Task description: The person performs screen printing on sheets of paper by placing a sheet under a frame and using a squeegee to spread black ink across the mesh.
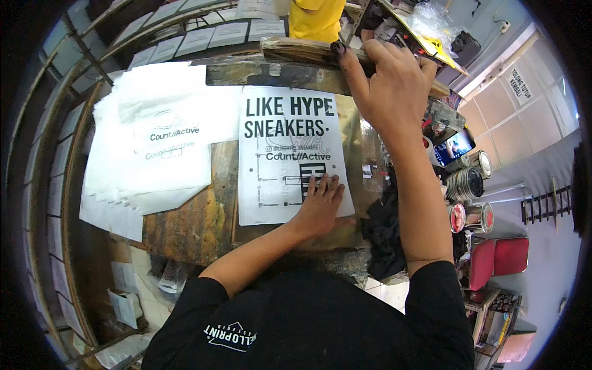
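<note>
Along the left edge of the worktop [185, 228], a fanned stack of white printed sheets [154, 142] is lying flat, overlapping the worn, stained surface. Just beside it, toward the middle of the worktop, a single white printed sheet [290, 154] with bold black lettering is resting on a glossy, yellowish plate, its long sides running away from the person.

The left hand [320, 203] is pressing flat on the near right corner of that sheet, fingers spread narrowly and lying together, palm down, gripping nothing. The forearm is coming in from the lower edge across the person's black shirt.

Further right, the right hand [388, 80] is reaching to the far edge of the worktop, fingers curled over the top edge of a wooden frame [302, 49] lying across there; the fingertips are darkened with ink. Whether the fingers are closing fully round the frame cannot be told.

At the right edge of the worktop, a black cloth [382, 234] is hanging beside the forearm. Beyond it, well apart from both hands, several round tins [468, 185] are standing near a lit phone [453, 148].
</note>
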The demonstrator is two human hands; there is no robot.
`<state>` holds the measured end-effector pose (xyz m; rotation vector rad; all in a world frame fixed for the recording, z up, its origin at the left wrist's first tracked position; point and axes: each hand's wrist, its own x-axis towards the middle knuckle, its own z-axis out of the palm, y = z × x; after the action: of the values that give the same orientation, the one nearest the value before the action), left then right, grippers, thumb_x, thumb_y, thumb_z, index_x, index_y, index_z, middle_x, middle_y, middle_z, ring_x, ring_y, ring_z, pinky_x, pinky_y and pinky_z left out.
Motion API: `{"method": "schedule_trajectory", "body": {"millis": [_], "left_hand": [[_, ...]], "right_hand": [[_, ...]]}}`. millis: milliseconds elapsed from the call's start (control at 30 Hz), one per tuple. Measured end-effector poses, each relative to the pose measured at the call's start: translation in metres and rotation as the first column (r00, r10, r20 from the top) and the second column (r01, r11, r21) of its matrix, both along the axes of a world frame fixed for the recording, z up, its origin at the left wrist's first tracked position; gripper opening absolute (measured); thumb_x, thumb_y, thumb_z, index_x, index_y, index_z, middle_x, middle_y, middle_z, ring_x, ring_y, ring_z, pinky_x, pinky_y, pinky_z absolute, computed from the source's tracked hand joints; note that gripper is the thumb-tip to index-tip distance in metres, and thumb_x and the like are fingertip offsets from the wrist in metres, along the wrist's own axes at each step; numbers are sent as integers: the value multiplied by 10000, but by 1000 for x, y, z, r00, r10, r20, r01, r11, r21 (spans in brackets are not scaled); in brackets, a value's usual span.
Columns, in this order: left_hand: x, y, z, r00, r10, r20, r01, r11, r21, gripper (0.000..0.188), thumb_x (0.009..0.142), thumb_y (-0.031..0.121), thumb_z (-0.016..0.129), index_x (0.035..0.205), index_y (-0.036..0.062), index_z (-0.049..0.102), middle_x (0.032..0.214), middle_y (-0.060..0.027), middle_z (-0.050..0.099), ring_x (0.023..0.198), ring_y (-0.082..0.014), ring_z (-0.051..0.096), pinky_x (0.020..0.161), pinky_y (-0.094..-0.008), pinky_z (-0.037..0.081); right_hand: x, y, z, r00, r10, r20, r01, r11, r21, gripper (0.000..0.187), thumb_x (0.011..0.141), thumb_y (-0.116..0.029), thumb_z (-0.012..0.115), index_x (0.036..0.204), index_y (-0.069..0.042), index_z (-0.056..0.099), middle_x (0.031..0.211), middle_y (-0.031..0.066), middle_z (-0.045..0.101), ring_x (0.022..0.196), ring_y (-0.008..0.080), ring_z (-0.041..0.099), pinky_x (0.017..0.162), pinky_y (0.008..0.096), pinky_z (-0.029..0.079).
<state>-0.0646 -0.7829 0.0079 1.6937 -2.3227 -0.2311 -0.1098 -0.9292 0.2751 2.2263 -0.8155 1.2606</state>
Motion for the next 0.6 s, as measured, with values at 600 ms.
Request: {"method": "schedule_trajectory", "body": {"millis": [600], "left_hand": [[40, -24, 27, 888, -78, -454, -43, 967, -249, 887, 756, 629, 835, 1358, 19, 609, 1476, -245, 527, 1389, -417, 480, 1166, -529, 383]], "right_hand": [[2, 3, 4, 997, -44, -69, 44, 999, 6, 434, 926, -530, 675, 978, -107, 755, 835, 54, 695, 858, 257, 654, 824, 435, 365]]}}
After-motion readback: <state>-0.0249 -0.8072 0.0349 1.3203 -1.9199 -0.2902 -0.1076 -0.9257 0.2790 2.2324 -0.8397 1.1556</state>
